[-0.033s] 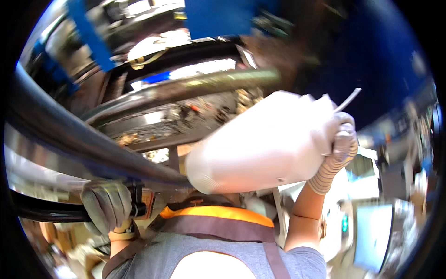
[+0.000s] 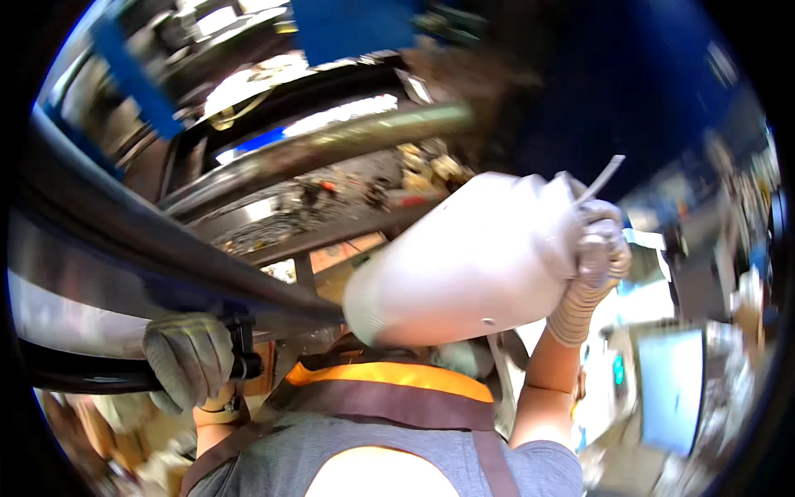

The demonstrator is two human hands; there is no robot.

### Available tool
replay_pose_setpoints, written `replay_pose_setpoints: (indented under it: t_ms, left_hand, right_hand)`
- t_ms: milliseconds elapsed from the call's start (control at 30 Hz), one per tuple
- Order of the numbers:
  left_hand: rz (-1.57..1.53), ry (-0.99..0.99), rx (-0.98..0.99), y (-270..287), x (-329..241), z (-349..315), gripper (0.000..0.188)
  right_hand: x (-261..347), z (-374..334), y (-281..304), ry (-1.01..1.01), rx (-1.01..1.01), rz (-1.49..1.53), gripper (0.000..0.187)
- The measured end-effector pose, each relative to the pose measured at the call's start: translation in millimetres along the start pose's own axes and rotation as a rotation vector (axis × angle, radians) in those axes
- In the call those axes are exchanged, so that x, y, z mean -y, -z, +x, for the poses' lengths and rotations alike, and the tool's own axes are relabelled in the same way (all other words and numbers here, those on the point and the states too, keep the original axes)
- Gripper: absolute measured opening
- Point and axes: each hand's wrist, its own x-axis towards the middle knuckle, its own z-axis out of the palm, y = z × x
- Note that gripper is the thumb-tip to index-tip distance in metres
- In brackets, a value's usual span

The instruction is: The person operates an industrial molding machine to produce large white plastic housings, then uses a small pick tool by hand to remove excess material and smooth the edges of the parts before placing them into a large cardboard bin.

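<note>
A large, pale white plastic bottle (image 2: 460, 265) hangs tilted in front of my chest, its base toward the lower left. My right hand (image 2: 600, 244), in a light knit glove, grips it at the narrower upper right end. A thin white strip (image 2: 601, 178) sticks up from that end beside my fingers, and a small hole shows in the bottle's lower side. On the left, my gloved left hand (image 2: 190, 356) is closed around a black bar-shaped handle (image 2: 103, 373). The palm sides of both hands are hidden.
Behind the handle runs a wide dark metal frame edge (image 2: 182, 257). Beyond the bottle lie a round metal bar (image 2: 323, 153) and a bed littered with scraps. A large dark blue panel (image 2: 654, 91) stands at the far right, a lit screen (image 2: 671, 389) at the near right.
The surroundings shift left and slightly up in view. My right hand and the bottle sit slightly differently, the bottle's base a little further right; both hands keep their grip.
</note>
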Motion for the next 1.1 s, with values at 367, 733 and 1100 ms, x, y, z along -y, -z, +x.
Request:
replay_pose_setpoints:
  t_ms: [367, 733, 1100]
  left_hand:
    - [0.205, 0.302, -0.709, -64.3, 213.0, 225.2, 0.017]
    - [0.113, 0.115, -0.802, -47.6, 361.3, 334.9, 0.024]
    - [1.012, 0.101, 0.663, -221.4, 348.1, 184.7, 0.099]
  right_hand:
    - [92.0, -221.1, 109.7, -0.283, 0.020, -1.036, 0.024]
    - [121.6, -304.2, 117.5, -0.614, -0.303, -1.328, 0.031]
    - [163.0, -322.5, 120.2, -0.521, -0.665, -1.435, 0.024]
